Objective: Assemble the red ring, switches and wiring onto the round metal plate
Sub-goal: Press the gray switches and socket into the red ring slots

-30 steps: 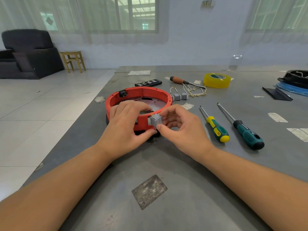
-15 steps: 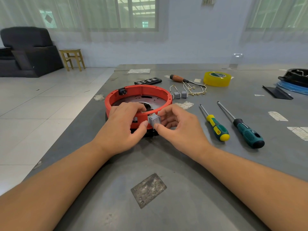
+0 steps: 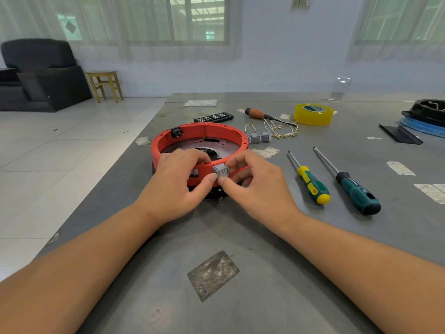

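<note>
Grey worktop (image 3: pixel 265 237), frame centre: grey switch (image 3: pixel 220 171) faces the camera against red ring (image 3: pixel 199 131) wall, pinched by right hand (image 3: pixel 257 184); left hand (image 3: pixel 175 184) grips the ring.

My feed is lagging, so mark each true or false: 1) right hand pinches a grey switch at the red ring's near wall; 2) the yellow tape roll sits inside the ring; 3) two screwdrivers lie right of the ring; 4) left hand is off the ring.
1) True: the right hand pinches the small grey square switch against the red plastic ring.
2) False: the yellow tape roll lies on the grey table, beyond the ring.
3) True: the yellow-handled screwdriver and teal-handled screwdriver.
4) False: the left hand grips the ring.
</note>
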A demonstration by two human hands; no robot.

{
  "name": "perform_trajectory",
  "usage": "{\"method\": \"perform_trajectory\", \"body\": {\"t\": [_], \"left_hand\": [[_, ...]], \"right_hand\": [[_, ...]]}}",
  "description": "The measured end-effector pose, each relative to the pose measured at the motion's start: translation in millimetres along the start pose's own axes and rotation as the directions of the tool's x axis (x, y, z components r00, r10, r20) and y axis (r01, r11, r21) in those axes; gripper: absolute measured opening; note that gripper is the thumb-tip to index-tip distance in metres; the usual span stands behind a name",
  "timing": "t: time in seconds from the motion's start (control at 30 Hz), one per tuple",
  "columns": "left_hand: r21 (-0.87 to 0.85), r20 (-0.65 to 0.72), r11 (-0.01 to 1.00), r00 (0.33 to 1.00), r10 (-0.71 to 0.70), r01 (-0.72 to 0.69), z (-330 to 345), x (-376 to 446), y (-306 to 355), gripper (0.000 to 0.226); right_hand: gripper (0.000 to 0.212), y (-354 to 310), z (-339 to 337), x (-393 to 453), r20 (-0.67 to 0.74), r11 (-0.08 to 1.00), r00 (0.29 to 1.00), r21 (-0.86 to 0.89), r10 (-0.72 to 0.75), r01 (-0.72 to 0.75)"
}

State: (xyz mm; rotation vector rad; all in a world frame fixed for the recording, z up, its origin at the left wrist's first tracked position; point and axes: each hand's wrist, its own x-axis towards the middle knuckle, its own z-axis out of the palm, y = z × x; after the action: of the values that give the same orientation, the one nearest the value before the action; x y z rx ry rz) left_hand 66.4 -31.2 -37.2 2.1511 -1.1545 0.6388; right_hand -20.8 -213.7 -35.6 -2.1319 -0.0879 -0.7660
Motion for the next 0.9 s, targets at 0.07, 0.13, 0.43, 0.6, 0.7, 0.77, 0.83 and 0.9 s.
{"method": "perform_trajectory", "body": {"t": [0.07,0.13,0.43,0.6,0.7,0.77,0.83,0.9], "left_hand": [[-0.001,-0.01,1.0,1.0,-0.001,0.001,1,0,0,0.038],[-0.006,-0.02,1.0,1.0,-0.005,0.005,2,0,-1,0.037],[-0.008,-0.019,1.0,1.0,-0.017,0.017,3,0,-3,0.035],[-0.012,-0.017,1.0,1.0,-0.019,0.019,3,1,-2,0.031],[-0.023,-0.024,0.999,0.999,-0.029,0.029,3,3,-2,0.029],[-0.026,-0.031,0.999,0.999,-0.041,0.04,4,3,-2,0.03],[-0.008,-0.051,0.998,0.996,-0.067,0.066,6,1,-1,0.031],[0.036,-0.072,0.995,0.993,-0.09,0.093,7,1,0,0.033]], "right_hand": [[0.023,0,1,1,-0.003,1.0,1.0,-0.008,-0.005,0.005],[0.022,1,2,1,-0.004,1.0,1.0,-0.019,-0.011,0.011],[0.023,5,3,0,-0.012,0.997,0.999,-0.07,-0.044,0.043],[0.023,6,5,0,-0.02,0.996,0.998,-0.077,-0.056,0.055],[0.023,6,5,1,-0.01,0.995,0.998,-0.082,-0.06,0.059],[0.024,7,4,1,-0.003,0.994,0.998,-0.091,-0.065,0.064],[0.025,9,4,3,0.0,0.992,0.997,-0.105,-0.077,0.076],[0.032,11,4,4,0.0,0.989,0.996,-0.121,-0.088,0.087]]}}
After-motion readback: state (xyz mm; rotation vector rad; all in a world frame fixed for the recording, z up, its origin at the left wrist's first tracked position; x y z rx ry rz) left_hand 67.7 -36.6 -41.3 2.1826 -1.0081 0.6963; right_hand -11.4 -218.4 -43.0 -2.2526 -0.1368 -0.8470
